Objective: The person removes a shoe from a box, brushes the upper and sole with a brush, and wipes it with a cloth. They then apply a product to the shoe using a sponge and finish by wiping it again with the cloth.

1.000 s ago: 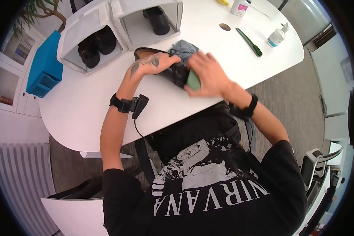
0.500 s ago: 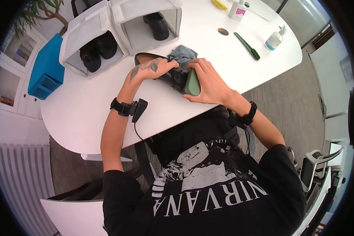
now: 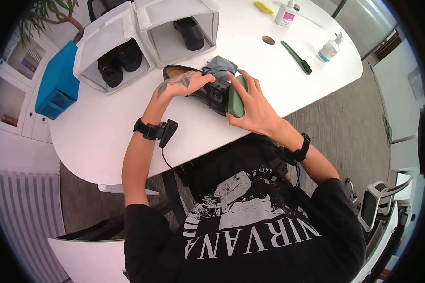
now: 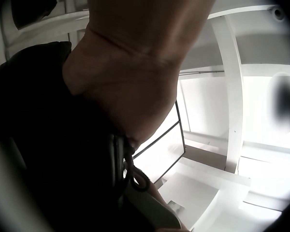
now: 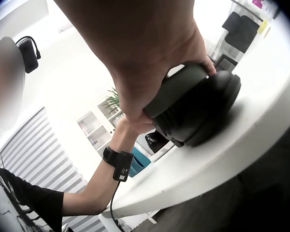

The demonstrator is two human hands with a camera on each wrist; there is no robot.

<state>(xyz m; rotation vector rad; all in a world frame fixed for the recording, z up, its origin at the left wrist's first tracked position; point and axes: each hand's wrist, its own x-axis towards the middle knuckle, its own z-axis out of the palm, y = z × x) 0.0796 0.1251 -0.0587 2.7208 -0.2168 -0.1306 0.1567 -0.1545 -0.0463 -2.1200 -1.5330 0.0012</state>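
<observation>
A black lace-up shoe (image 3: 204,97) with a tan lining lies on the white table in front of the person. My left hand (image 3: 183,85) holds it across its middle, thumb pointing right; the other fingers are hidden. In the left wrist view, a loop of lace (image 4: 141,180) hangs below this hand. My right hand (image 3: 256,104) grips a green shoe brush (image 3: 237,98) with a thick, rounded back, fingers and thumb spread over its ends. The brush sits against the toe end of the shoe. In the right wrist view, the green back (image 5: 179,89) overlaps the dark shoe.
A crumpled grey cloth (image 3: 220,67) lies just behind the shoe. Two white shoe boxes (image 3: 113,45) with black shoes stand at the back left, near a blue box (image 3: 56,80). A green handled brush (image 3: 296,57), a spray bottle (image 3: 330,48) and a white bottle (image 3: 286,14) are further right.
The right hand, blurred earlier, has shifted slightly with the brush along the toe end and tilted it more upright. The left hand keeps its hold on the shoe.
</observation>
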